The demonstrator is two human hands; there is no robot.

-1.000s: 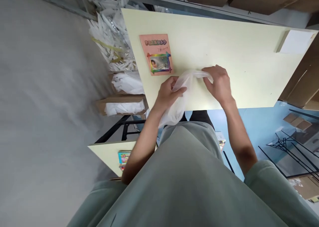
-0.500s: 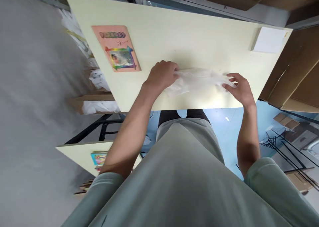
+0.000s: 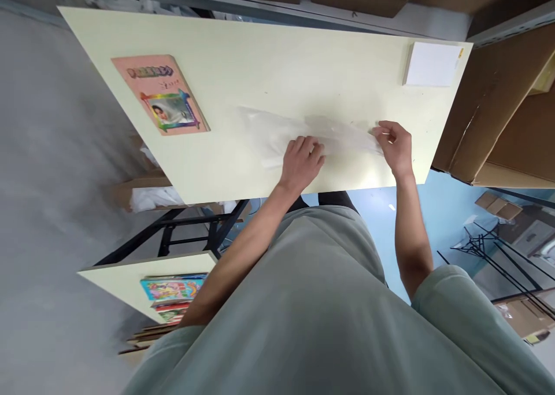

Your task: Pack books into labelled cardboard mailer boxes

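A thin, see-through plastic bag lies stretched sideways across a cream tabletop. Its left part spreads flat, while the right part is narrow and gathered. My left hand is on the bag near its middle, fingers bent and close together against the film. At the bag's right end, my right hand pinches the film between thumb and fingers. A pink book with a rainbow-framed picture on its cover lies to the left of the bag, apart from both hands.
A stack of white cards or paper sits at the table's far right corner. An open cardboard box stands beyond the right edge. Lower left, another board bears colourful books. Shelving with boxes runs behind the table.
My left hand has left the bag's left end and moved right and nearer, onto its middle. The bag's left part now spreads flat. The whole view has shifted a little.
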